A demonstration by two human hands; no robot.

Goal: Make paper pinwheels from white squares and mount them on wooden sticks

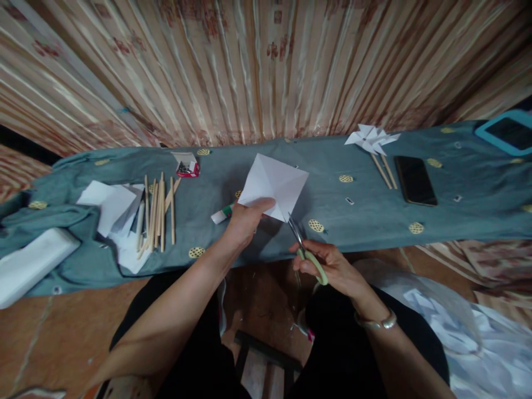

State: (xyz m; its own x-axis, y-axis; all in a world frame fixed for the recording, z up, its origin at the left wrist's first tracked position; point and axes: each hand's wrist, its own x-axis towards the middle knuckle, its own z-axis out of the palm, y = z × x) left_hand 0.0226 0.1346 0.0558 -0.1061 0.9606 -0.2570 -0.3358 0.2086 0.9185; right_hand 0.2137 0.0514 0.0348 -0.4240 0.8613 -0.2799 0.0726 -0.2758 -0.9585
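My left hand (pixel 244 220) pinches the lower edge of a white creased square of paper (pixel 274 185), holding it up over the blue-grey cloth-covered table (pixel 332 221). My right hand (pixel 332 266) grips green-handled scissors (pixel 305 249), whose blades point up at the paper's bottom corner. A white glue stick (pixel 221 214) lies on the cloth just left of my left hand.
Several wooden sticks (pixel 160 213) and white paper sheets (pixel 112 208) lie at the left, with a small red box of pins (pixel 187 166) behind them. A finished paper pinwheel (pixel 372 139), a black phone (pixel 414 180) and a blue-framed tablet (pixel 509 132) sit at the right. Paper scraps fill a bag (pixel 457 327) on the floor.
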